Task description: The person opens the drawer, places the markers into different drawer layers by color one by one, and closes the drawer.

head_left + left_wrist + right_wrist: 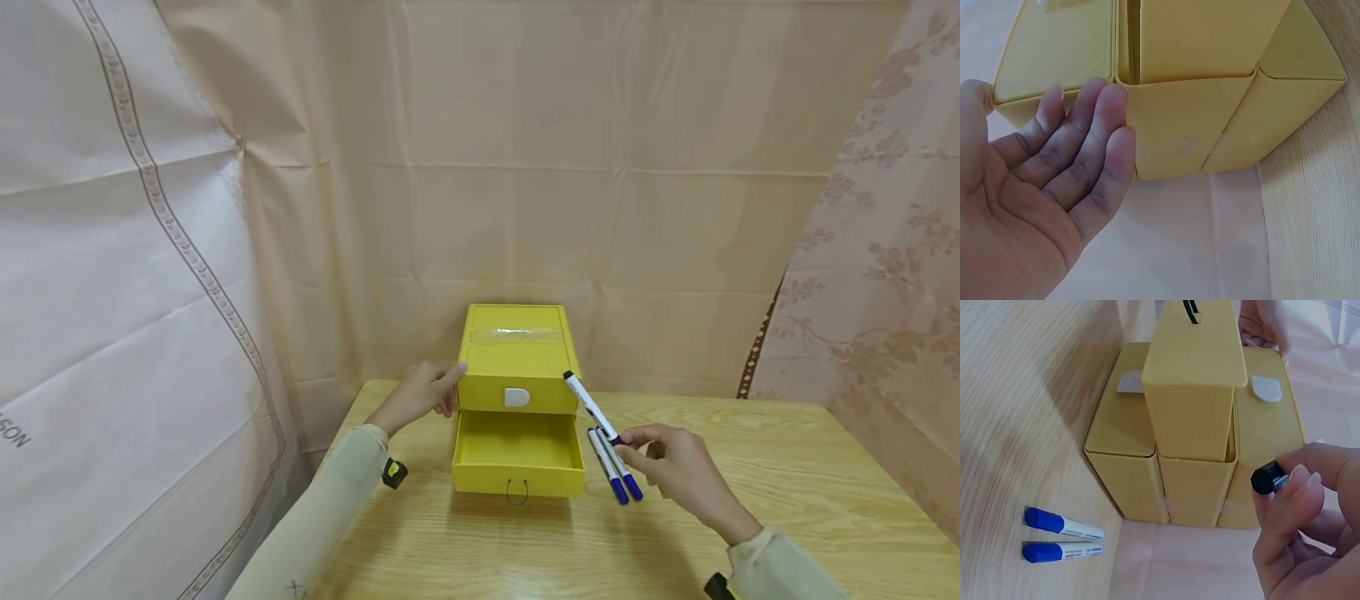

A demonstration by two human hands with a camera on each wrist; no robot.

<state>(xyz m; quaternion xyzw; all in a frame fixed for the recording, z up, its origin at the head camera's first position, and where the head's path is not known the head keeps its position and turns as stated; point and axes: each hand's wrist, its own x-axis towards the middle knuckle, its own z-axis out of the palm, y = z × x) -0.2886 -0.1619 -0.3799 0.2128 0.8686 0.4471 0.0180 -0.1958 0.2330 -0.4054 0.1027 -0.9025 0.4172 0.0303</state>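
A yellow three-drawer box [517,358] stands on the table with its middle drawer [483,478] pulled out. That drawer has a dark wire loop handle, and its visible inside holds nothing. My left hand [427,390] touches the box's upper left side, fingers nearly straight in the left wrist view. To the right of the box, my right hand [682,468] pinches a white marker [591,405] by one end, in the air; a black cap [1266,479] shows there in the right wrist view. Below it, two blue-capped markers [606,468] lie side by side on the table.
The wooden table [750,467] extends to both sides of the box and in front of it. A beige cloth [510,167] hangs behind, with a pale sheet [135,333] at left and a flowered one [892,275] at right.
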